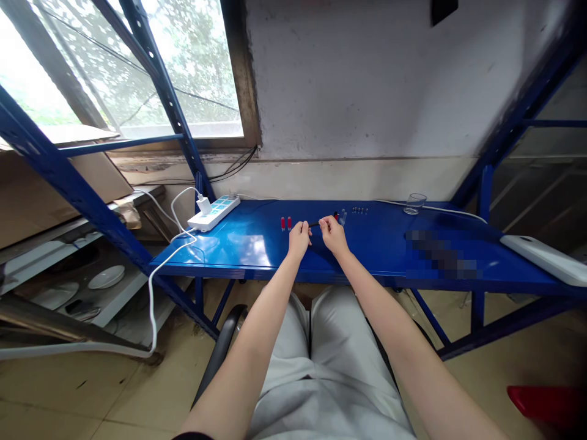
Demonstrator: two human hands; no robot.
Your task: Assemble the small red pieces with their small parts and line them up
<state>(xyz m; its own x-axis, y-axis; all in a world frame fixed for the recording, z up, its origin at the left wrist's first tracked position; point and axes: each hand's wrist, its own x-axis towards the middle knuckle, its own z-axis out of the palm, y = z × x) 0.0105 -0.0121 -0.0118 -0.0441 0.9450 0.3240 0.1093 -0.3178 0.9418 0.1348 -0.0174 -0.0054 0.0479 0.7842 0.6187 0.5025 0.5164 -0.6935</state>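
Both my hands rest over the middle of a blue metal table point(247, 244). My left hand point(299, 238) and my right hand point(332, 234) are both closed in a pinch on the two ends of a thin dark stick-like part point(314, 224) held level between them. Two small red pieces point(286, 223) stand on the table just left of my left hand. Another small red and clear piece point(340, 216) lies just beyond my right hand. A row of tiny dark parts point(360, 210) sits farther back to the right.
A white power strip point(213, 212) with a plugged charger and white cable lies at the table's back left. A clear glass point(415, 203) stands at the back right. A white flat device point(545, 259) lies at the far right. Blue shelf posts flank the table; a window is behind.
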